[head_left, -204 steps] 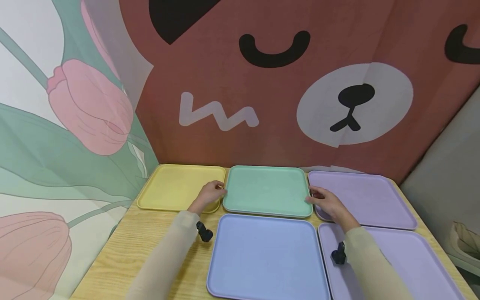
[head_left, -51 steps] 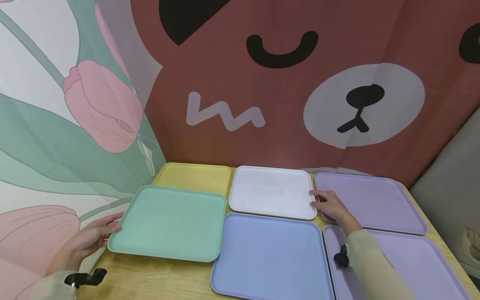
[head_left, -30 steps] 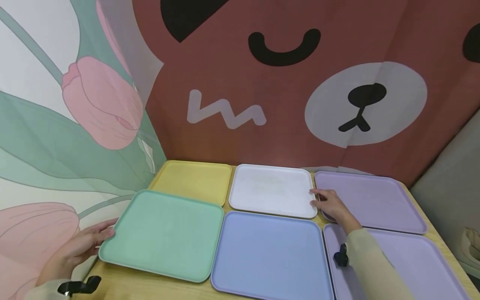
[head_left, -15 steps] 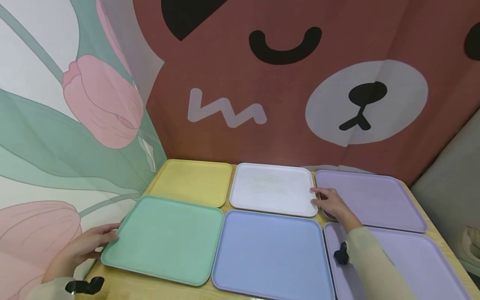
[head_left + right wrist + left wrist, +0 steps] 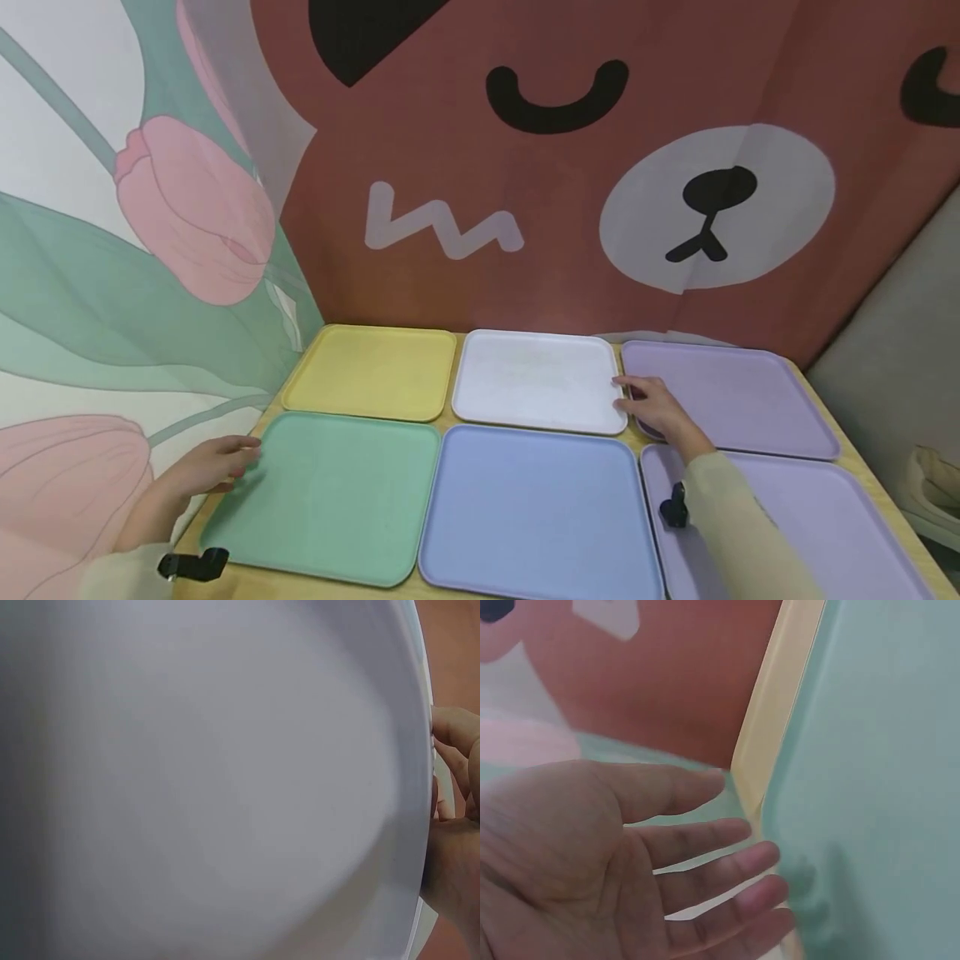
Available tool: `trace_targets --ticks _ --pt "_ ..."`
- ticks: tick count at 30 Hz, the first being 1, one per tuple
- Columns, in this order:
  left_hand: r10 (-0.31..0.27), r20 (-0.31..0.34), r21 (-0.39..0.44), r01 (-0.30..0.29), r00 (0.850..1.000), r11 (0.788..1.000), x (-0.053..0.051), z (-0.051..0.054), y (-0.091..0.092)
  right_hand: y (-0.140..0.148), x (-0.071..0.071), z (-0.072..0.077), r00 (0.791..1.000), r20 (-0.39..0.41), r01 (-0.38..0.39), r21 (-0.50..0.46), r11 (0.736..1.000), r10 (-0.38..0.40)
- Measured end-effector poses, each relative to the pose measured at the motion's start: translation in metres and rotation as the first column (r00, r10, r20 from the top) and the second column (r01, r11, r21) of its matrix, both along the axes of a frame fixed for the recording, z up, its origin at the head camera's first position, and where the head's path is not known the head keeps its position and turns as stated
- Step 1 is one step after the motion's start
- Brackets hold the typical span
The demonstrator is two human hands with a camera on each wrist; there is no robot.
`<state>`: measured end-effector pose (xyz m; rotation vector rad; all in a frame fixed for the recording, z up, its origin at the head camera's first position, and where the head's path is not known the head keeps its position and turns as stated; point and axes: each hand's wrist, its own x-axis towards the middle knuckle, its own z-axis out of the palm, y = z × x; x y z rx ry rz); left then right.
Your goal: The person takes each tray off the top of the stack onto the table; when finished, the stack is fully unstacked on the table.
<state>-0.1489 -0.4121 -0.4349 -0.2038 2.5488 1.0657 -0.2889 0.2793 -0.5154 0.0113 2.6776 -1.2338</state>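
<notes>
A green tray (image 5: 330, 500) lies flat on the table at the front left. My left hand (image 5: 212, 467) hovers over its left edge, fingers extended and holding nothing; the left wrist view shows the palm and spread fingers apart from the tray. At the back middle lies a white tray (image 5: 538, 379). The fingertips of my right hand (image 5: 657, 408) rest at its right edge, beside a lavender tray (image 5: 731, 392). A second lavender tray (image 5: 225, 787) fills most of the right wrist view and partly hides the right hand.
A yellow tray (image 5: 371, 367) lies at the back left and a blue tray (image 5: 540, 512) at the front middle. The trays sit close together on a wooden table (image 5: 262, 583). A wall hanging with a bear print (image 5: 555, 275) stands right behind them.
My left hand has lifted the green tray off the white one, lowered it in front of the yellow tray and let go. The right hand has stayed near the middle tray's right edge.
</notes>
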Motion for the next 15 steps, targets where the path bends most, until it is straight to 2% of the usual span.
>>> trace_targets --ticks 3,7,15 --pt "-0.026 -0.064 -0.006 0.025 0.998 1.000 -0.012 -0.002 0.017 0.000 0.000 -0.002 1.000 -0.008 -0.010 0.012 1.000 0.010" --pt "-0.046 -0.159 -0.024 0.043 0.986 0.999 -0.031 -0.008 0.043 -0.001 0.000 -0.001 1.000 -0.001 -0.010 0.007 1.000 0.010" --pt "-0.058 -0.318 -0.069 0.038 0.946 0.997 -0.068 -0.018 0.098 -0.012 -0.001 0.002 1.000 -0.010 0.000 0.001 1.000 0.000"
